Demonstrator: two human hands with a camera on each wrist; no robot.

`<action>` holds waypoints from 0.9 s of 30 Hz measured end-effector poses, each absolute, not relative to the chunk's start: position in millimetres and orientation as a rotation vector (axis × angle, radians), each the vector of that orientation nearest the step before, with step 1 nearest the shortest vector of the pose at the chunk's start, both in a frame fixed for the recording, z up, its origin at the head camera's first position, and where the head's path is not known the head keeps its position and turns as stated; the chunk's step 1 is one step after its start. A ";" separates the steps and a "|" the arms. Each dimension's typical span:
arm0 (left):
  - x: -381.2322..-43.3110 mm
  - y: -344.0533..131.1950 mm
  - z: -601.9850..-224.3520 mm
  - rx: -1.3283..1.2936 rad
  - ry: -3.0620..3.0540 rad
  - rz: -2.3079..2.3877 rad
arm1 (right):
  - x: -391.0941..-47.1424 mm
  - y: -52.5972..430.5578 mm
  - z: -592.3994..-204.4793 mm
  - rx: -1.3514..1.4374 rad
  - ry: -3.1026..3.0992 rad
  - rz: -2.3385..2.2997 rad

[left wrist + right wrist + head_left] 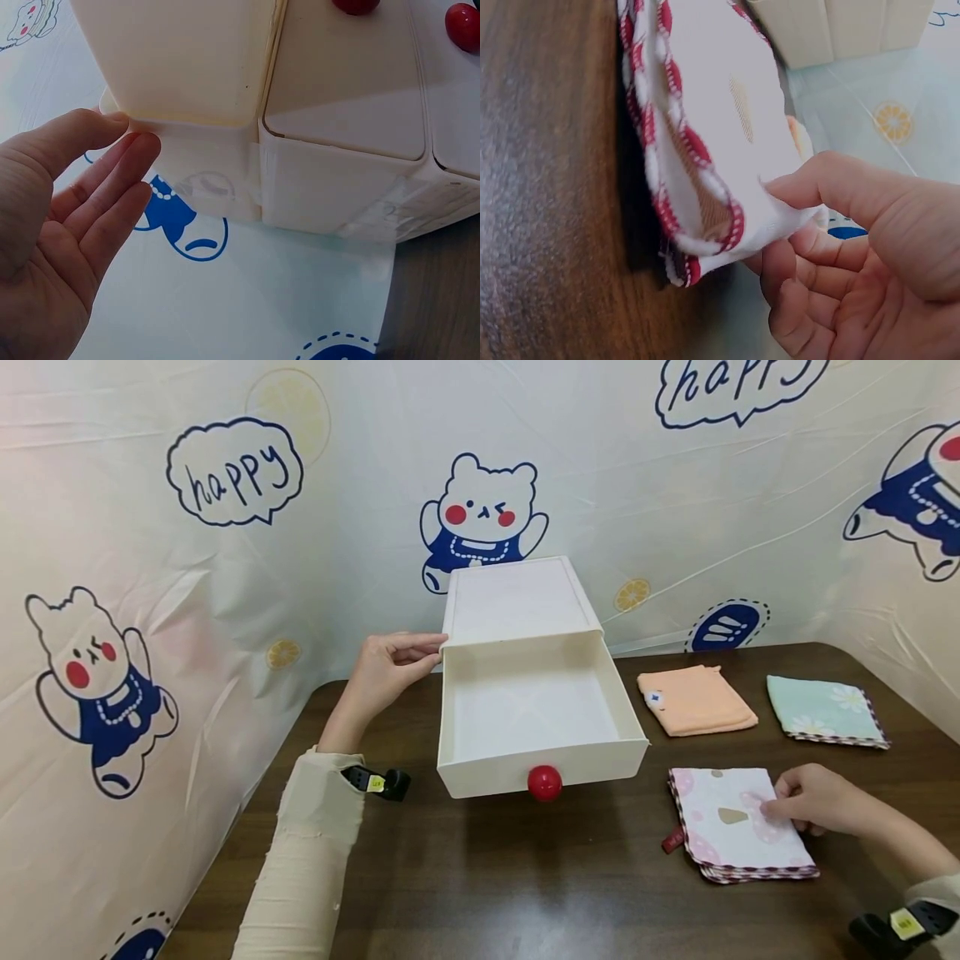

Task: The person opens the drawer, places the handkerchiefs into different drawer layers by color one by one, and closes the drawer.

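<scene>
A white drawer unit stands on the table with its top drawer [536,706] pulled out, and a red round knob [545,783] is on its front. My left hand [386,668] touches the left front edge of the unit's casing [521,597]; in the left wrist view its fingers look nearly straight. My right hand [825,802] pinches the right edge of a folded white-and-pink handkerchief [731,822], thumb on top and fingers beneath. The right wrist view shows the handkerchief's layered red-and-white stitched border [694,142] close up.
Behind the held cloth lie a folded orange cloth [697,702] and a folded mint-green handkerchief [825,710] with flowers. The left wrist view shows more closed drawers [345,82] with red knobs below the open one. A printed curtain [360,510] hangs behind the brown table [487,893].
</scene>
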State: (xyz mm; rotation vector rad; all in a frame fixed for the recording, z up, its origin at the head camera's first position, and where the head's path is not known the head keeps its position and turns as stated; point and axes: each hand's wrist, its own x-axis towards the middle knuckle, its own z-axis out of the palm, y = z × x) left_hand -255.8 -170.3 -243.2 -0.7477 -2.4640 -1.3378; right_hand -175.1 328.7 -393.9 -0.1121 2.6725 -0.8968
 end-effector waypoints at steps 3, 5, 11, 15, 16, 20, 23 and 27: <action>-255.5 -169.8 -242.5 -0.746 -2.467 -1.338 | -174.2 327.9 -392.9 -0.132 2.686 -0.927; -255.2 -169.5 -242.0 -0.743 -2.470 -1.336 | -174.1 327.4 -392.3 -0.130 2.689 -0.939; -254.6 -168.6 -241.2 -0.742 -2.475 -1.334 | -175.3 328.6 -388.7 -0.120 2.687 -0.949; -254.4 -168.8 -241.2 -0.742 -2.475 -1.340 | -174.6 328.3 -385.8 -0.108 2.706 -0.950; -254.3 -169.0 -241.3 -0.742 -2.476 -1.340 | -174.6 327.9 -384.9 -0.101 2.710 -0.953; -253.9 -169.6 -241.7 -0.744 -2.474 -1.340 | -174.9 326.8 -380.4 -0.102 2.726 -0.961; -253.6 -169.6 -241.9 -0.747 -2.472 -1.336 | -174.1 326.4 -376.8 -0.111 2.750 -0.958; -253.5 -169.2 -242.3 -0.751 -2.469 -1.337 | -171.4 326.2 -371.5 -0.124 2.794 -0.943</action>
